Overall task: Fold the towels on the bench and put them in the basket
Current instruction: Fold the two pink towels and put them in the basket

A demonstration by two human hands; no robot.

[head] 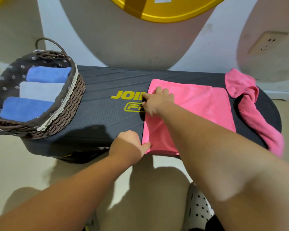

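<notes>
Towels: three folded in basket. Both grips, left hand and right hand, pinch pink towel on desk; crumpled towel at right end unfolded.

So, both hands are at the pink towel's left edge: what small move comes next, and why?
Probably carry that edge rightward to fold the flat pink towel over: the left hand pinches its near corner, the right hand holds the far one.
</notes>
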